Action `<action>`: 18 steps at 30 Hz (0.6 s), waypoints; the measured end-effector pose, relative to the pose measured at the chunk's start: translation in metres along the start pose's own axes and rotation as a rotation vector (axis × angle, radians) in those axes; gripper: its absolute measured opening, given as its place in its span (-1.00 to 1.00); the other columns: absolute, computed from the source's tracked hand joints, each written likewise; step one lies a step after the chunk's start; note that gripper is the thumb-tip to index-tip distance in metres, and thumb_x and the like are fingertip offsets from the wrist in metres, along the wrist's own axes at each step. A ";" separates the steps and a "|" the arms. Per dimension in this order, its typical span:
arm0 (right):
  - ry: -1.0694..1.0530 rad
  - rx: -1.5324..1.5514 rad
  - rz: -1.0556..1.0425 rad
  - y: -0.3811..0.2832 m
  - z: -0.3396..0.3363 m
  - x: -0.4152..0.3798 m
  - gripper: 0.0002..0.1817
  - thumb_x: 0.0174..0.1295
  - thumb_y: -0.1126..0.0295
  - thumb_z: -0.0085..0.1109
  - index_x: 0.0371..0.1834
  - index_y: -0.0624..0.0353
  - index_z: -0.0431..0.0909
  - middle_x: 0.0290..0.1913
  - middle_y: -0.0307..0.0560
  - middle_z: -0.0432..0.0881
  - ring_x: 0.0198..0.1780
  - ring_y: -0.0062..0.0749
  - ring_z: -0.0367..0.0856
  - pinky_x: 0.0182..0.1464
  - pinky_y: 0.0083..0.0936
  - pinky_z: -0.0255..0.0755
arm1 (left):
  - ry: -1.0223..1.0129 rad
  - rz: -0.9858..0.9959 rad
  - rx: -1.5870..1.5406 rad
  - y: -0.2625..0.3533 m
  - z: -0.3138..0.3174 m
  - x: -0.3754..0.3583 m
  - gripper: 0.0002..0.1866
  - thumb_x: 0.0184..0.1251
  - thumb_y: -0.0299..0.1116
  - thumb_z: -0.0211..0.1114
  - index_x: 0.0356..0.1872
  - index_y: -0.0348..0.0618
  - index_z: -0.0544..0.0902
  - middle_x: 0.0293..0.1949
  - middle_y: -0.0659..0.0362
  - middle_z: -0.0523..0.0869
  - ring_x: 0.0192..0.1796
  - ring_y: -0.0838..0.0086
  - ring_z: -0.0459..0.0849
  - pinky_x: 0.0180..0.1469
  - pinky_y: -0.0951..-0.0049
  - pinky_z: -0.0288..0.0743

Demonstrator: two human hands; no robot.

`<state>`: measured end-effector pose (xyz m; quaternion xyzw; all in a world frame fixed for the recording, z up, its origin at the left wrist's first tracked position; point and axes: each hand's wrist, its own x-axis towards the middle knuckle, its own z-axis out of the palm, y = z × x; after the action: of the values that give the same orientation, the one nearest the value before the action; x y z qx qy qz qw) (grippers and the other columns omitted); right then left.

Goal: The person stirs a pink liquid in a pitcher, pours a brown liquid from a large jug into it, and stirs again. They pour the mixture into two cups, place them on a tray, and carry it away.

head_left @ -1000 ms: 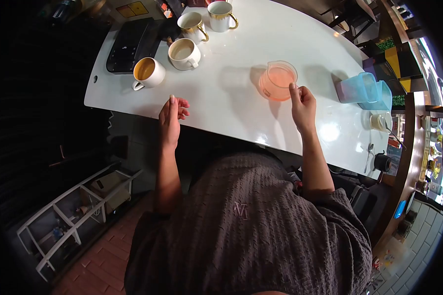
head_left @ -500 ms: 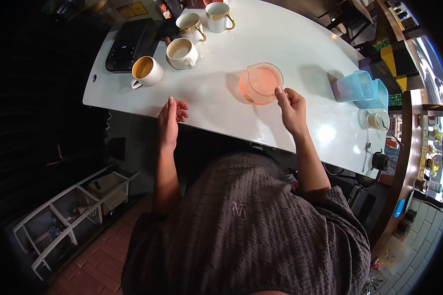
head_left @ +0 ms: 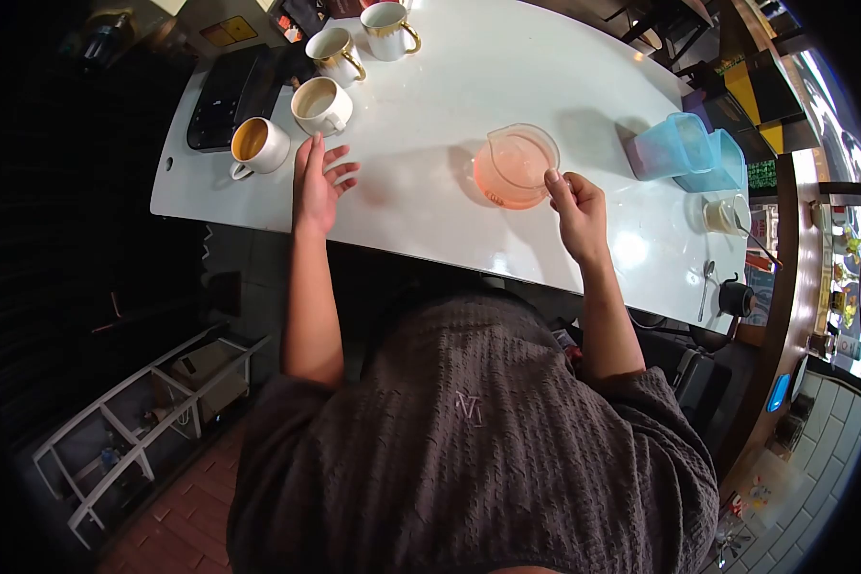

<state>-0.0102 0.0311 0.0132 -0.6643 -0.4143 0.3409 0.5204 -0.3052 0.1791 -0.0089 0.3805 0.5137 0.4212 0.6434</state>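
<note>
**Pink-filled glass pitcher [head_left: 515, 167] in right hand [head_left: 580, 208], left hand [head_left: 318, 196] empty**

Gripping the pitcher at its handle side with the right hand closed, over the middle of the tabletop [head_left: 430, 96]. Holding out the left hand with fingers loosely spread, just beside a white cup [head_left: 320, 107]; impossible to tell about contact. Right of the pitcher, 2 blue containers [head_left: 673, 148]; beyond the cup, 2 gold-handled mugs [head_left: 333, 57].

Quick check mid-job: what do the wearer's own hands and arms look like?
The left hand and right hand show no gloves, watch or bracelet. Dark, textured short sleeves leave the forearms bare. The matching shirt bears a small pale letter-like mark.
</note>
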 end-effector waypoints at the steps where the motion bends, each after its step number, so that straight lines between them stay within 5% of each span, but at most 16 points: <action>1: 0.008 -0.020 -0.004 -0.002 -0.002 -0.001 -0.50 0.25 0.12 0.18 -0.74 0.14 0.26 -0.68 -0.48 0.17 -0.58 -0.77 0.05 -0.59 -0.64 -0.06 | -0.028 -0.033 -0.050 0.001 0.005 0.006 -0.44 0.36 0.11 0.02 0.22 -0.01 0.24 -0.05 0.08 0.54 -0.14 0.35 0.59 -0.15 0.40 0.44; 6: 0.021 0.003 -0.007 -0.001 -0.004 -0.004 -0.47 0.25 0.13 0.18 -0.77 0.14 0.21 -0.68 -0.47 0.16 -0.58 -0.75 0.05 -0.59 -0.64 -0.05 | -0.106 -0.086 -0.195 -0.006 0.020 0.032 -0.45 0.36 0.14 0.00 0.16 -0.02 0.25 0.02 0.05 0.53 -0.10 0.27 0.59 -0.13 0.36 0.46; 9: 0.044 0.008 -0.004 -0.004 -0.018 -0.002 -0.46 0.25 0.13 0.18 -0.77 0.13 0.19 -0.69 -0.46 0.15 -0.58 -0.76 0.05 -0.60 -0.64 -0.05 | -0.066 -0.064 -0.262 -0.014 0.024 0.042 -0.52 0.40 0.09 -0.04 0.06 -0.09 0.29 -0.08 0.05 0.53 -0.19 0.27 0.62 -0.20 0.39 0.47; 14: 0.053 -0.042 -0.037 -0.002 -0.025 -0.002 -0.46 0.24 0.12 0.19 -0.78 0.11 0.18 -0.70 -0.47 0.17 -0.59 -0.77 0.05 -0.60 -0.63 -0.06 | 0.117 0.131 -0.252 -0.031 0.017 0.062 -0.68 0.48 -0.06 -0.12 -0.39 -0.06 0.30 -0.37 0.17 0.50 -0.33 0.36 0.61 -0.26 0.42 0.44; 18: 0.103 0.025 -0.017 0.000 -0.041 0.005 -0.46 0.23 0.14 0.19 -0.79 0.12 0.18 -0.70 -0.47 0.14 -0.59 -0.76 0.03 -0.60 -0.62 -0.08 | 0.132 0.165 -0.228 -0.030 0.013 0.033 -0.67 0.48 -0.09 -0.11 -0.48 -0.02 0.32 -0.52 0.24 0.47 -0.46 0.48 0.53 -0.37 0.49 0.30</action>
<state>0.0278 0.0185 0.0222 -0.6709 -0.3884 0.3069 0.5521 -0.2838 0.1982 -0.0451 0.3173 0.4706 0.5524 0.6105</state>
